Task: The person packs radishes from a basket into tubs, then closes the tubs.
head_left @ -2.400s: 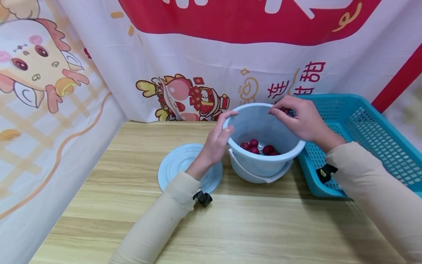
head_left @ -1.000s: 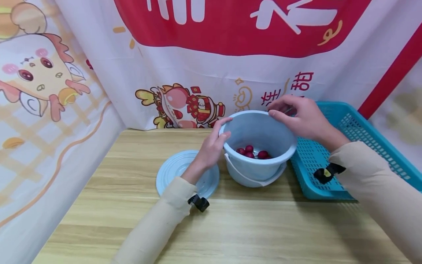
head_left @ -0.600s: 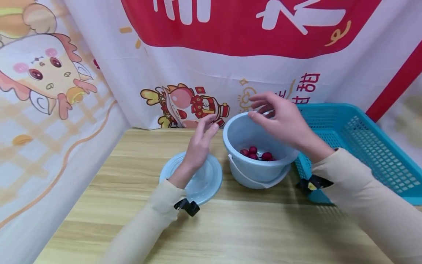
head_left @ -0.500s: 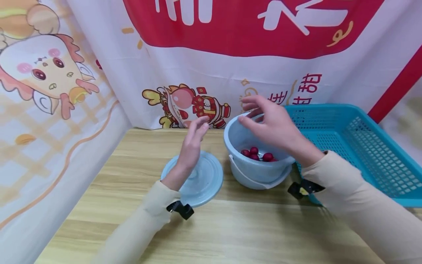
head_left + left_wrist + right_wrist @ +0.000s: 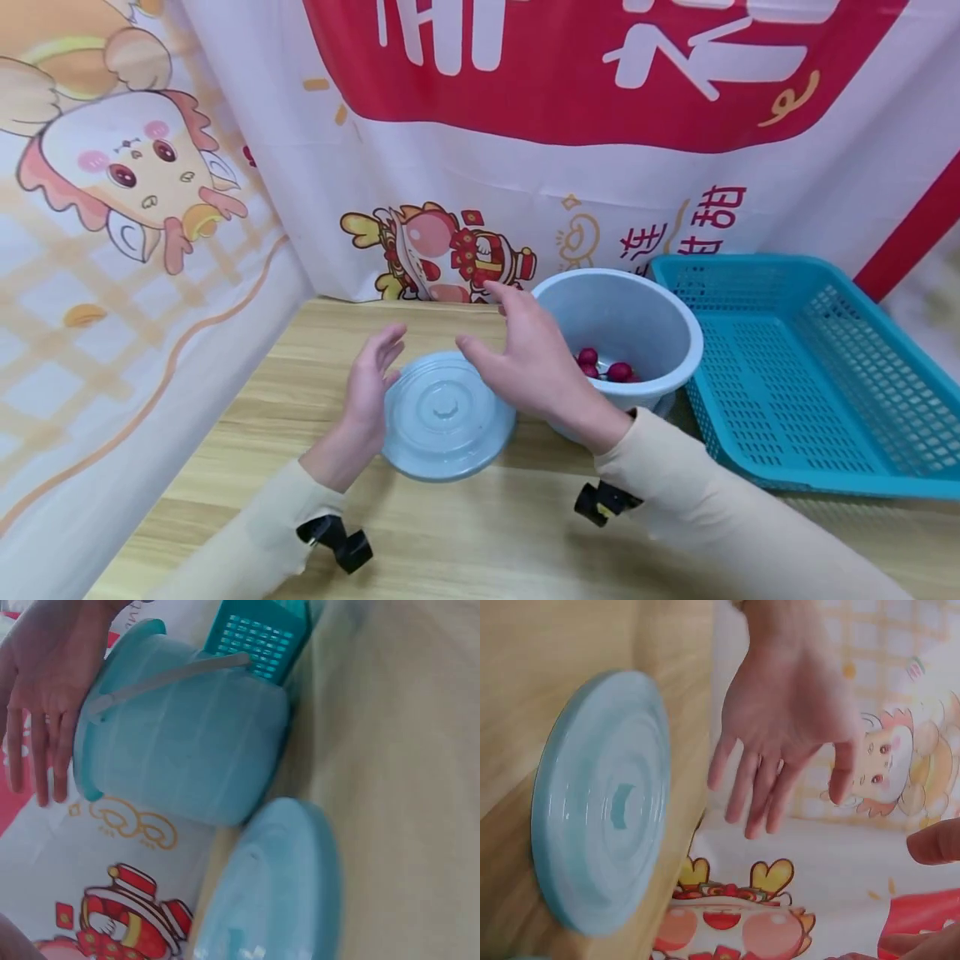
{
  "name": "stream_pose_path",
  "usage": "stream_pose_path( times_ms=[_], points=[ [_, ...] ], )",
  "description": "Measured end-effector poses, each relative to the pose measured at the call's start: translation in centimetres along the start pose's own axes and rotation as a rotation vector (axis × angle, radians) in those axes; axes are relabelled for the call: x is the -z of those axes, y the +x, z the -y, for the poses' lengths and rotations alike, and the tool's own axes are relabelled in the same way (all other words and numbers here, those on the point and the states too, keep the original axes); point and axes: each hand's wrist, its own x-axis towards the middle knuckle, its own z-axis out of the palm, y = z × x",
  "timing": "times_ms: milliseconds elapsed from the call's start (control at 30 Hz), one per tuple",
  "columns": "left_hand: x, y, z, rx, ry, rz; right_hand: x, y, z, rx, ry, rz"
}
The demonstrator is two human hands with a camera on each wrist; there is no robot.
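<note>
A round light-blue lid (image 5: pixel 448 417) with a small raised knob lies on the wooden table. My left hand (image 5: pixel 362 400) hovers at the lid's left edge, fingers relaxed and holding nothing. Above the lid's right side is my right hand (image 5: pixel 528 358), its fingers spread and nothing in them; it covers part of the bucket from the head camera. The light-blue bucket (image 5: pixel 667 333) stands upright to the right of the lid, with several dark red round fruits (image 5: pixel 619 372) at its bottom. In the left wrist view the bucket's pale handle (image 5: pixel 176 679) hangs down its side.
A teal plastic basket (image 5: pixel 757 392) with perforated walls sits right of the bucket, close beside it. Printed cloth (image 5: pixel 480 167) hangs behind the table and along its left side. Bare wooden tabletop (image 5: pixel 465 533) shows in front of the lid.
Both hands have left the bucket's rim. The left moved left and down to the lid's edge; the right moved left across the bucket to above the lid. The lid is now mostly uncovered.
</note>
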Motion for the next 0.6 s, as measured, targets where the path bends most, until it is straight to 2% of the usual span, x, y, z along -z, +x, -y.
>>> stream_pose_path(
  times_ms=[100, 167, 300, 433, 600],
  points=[
    [1.1, -0.6, 0.5, 0.042, -0.003, -0.021, -1.5, -0.5, -0.3, 0.012, 0.013, 0.024],
    [1.7, -0.9, 0.9, 0.068, 0.001, -0.032, -2.5, -0.6, -0.8, -0.012, 0.018, 0.058],
    [2.4, -1.2, 1.6, 0.118, 0.025, -0.031, -4.5, -0.4, -2.5, -0.139, 0.025, 0.117],
    [2.8, -1.4, 2.0, 0.157, 0.043, -0.016, -6.0, 0.2, -4.5, -0.277, 0.074, 0.139],
    [2.7, -1.8, 2.1, 0.175, 0.041, -0.026, -7.3, 0.6, -5.9, -0.355, 0.161, 0.14]
  ],
)
